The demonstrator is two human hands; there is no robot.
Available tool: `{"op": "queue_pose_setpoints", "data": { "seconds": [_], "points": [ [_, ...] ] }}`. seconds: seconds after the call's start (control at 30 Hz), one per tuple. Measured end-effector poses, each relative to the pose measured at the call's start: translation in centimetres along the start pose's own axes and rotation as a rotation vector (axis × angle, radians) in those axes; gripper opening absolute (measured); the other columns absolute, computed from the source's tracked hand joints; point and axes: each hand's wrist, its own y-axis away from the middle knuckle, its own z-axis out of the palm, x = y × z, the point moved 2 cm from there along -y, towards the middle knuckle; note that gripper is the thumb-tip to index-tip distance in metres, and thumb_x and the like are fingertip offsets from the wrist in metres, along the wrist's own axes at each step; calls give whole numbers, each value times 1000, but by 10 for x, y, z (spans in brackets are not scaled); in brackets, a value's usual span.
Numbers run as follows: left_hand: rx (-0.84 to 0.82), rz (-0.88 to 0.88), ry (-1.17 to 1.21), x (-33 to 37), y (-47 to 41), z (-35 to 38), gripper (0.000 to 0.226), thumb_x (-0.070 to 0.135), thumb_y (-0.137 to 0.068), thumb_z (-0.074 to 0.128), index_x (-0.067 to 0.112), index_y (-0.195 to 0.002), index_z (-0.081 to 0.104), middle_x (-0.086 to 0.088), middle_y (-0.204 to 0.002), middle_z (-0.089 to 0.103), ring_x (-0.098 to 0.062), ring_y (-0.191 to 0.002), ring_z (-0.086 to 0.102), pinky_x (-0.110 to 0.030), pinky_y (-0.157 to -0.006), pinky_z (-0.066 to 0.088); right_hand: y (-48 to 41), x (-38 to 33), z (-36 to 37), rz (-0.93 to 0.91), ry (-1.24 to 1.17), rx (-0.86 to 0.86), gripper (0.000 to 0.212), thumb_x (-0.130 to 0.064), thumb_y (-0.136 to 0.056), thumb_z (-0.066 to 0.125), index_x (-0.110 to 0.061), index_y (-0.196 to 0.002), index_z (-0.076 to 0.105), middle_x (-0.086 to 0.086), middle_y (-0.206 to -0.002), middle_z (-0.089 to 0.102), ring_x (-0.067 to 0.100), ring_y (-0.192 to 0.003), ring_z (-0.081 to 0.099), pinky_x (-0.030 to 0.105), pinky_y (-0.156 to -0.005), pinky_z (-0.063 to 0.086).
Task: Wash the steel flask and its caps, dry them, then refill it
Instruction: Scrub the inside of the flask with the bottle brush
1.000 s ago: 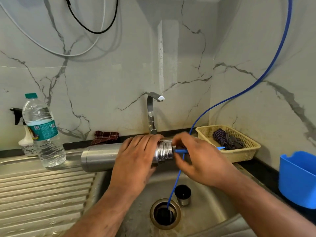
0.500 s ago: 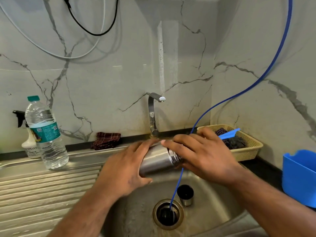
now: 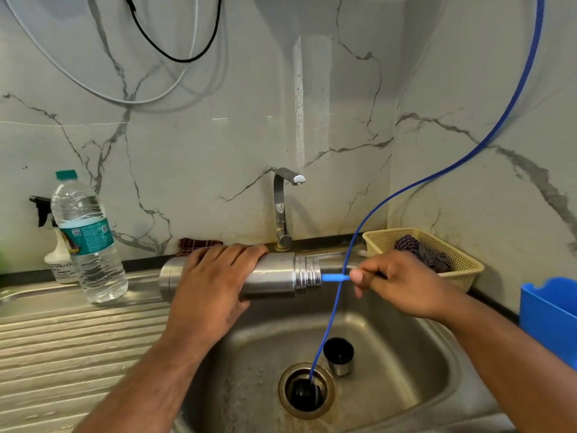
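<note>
The steel flask (image 3: 274, 279) lies level above the sink, its threaded open mouth pointing right. My left hand (image 3: 212, 282) grips its body from above. My right hand (image 3: 402, 282) pinches a blue brush handle (image 3: 334, 278) that goes into the flask's mouth; the brush head is hidden inside. A steel cup-shaped cap (image 3: 338, 356) stands in the sink basin beside the drain. A dark round cap (image 3: 304, 393) sits in the drain opening.
The tap (image 3: 282, 207) stands behind the flask. A thin blue hose (image 3: 352, 242) runs from the upper right down into the drain. A water bottle (image 3: 89, 239) and spray bottle stand left. A yellow basket (image 3: 449, 245) with cloth and a blue tub (image 3: 549, 317) are right.
The flask has swung back from a tilt toward me to level. My right hand pulled away to the right, drawing the blue handle partly out of the mouth.
</note>
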Motion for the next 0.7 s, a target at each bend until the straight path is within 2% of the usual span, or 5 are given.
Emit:
{"op": "queue_pose_setpoints", "data": {
  "seconds": [0.1, 0.27, 0.37, 0.47, 0.7],
  "points": [
    [34, 23, -25, -5, -2, -2, 102, 33, -45, 101, 29, -135, 53, 5, -121, 65, -21, -109, 62, -49, -99, 48, 1, 1, 2, 64, -171, -132, 32, -37, -100, 60, -26, -75, 75, -8, -49, 49, 5, -45, 41, 17, -51, 30],
    [9, -79, -9, -27, 2, -6, 99, 31, -48, 99, 31, -136, 54, 5, -120, 67, -22, -109, 64, -50, -98, 48, 5, 15, -31, -195, 241, 351, 33, -61, -95, 52, -40, -92, 77, -18, -75, 70, 3, -68, 59, 29, -66, 42],
    [8, -68, 17, -20, 1, -7, 98, 34, -50, 98, 32, -136, 52, 5, -120, 67, -21, -108, 64, -48, -98, 48, 6, 17, -39, -286, 312, 458, 38, -57, -95, 50, -33, -101, 79, -15, -79, 69, 11, -75, 56, 42, -78, 35],
    [-4, -14, 80, 8, -1, -3, 100, 38, -50, 97, 30, -138, 50, 5, -119, 66, -19, -105, 64, -46, -98, 50, 5, -3, -23, -389, 366, 494, 30, -49, -97, 53, -32, -99, 78, -16, -82, 69, 13, -76, 54, 40, -78, 31],
    [7, -84, 28, -23, 1, -8, 96, 30, -49, 98, 30, -134, 54, 2, -114, 69, -24, -100, 66, -49, -91, 52, 6, 30, -35, -215, 232, 483, 31, -55, -95, 51, -39, -102, 77, -18, -81, 68, 14, -80, 56, 42, -81, 29]
  ]
}}
